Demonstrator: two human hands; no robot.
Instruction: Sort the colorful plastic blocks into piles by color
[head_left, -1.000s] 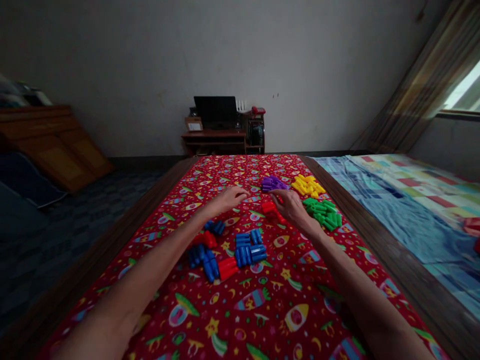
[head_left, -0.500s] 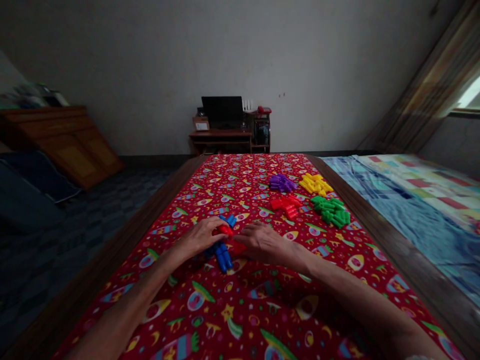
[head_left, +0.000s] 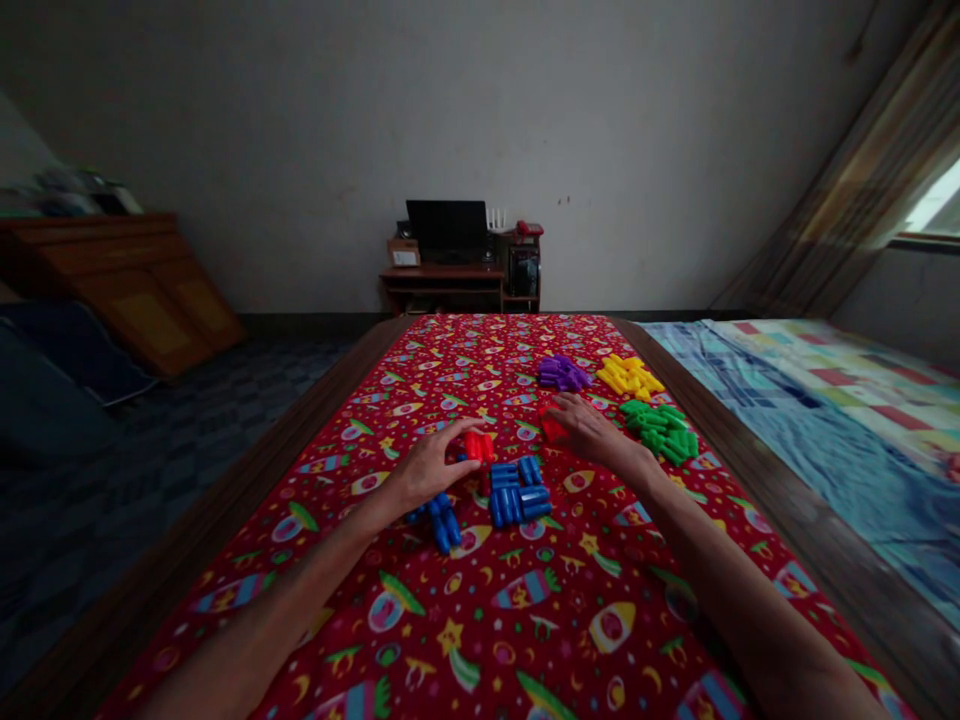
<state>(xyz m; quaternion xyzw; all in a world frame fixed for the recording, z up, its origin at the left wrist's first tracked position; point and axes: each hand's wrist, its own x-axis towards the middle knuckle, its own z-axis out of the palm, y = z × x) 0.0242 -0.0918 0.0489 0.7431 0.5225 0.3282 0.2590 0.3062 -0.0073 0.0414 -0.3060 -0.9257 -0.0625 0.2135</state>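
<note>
My left hand is closed at the fingertips on a small red plastic block above the patterned cloth. Farther right, my right hand reaches over the red block pile, its fingers bent down onto a red piece and partly hiding the pile. Between my forearms lies a flat cluster of blue blocks, made of ribbed, tube-like pieces. More blue blocks rest just below my left hand, some of them covered by it.
Purple blocks, yellow blocks and green blocks lie in separate piles at the right. A red rocket-print cloth covers the wooden table. Beyond stand a desk with a monitor, and a bed on the right.
My right hand has moved away, right and forward, to the red pile, uncovering the blue cluster. My left hand has shifted slightly right and forward with red between its fingers.
</note>
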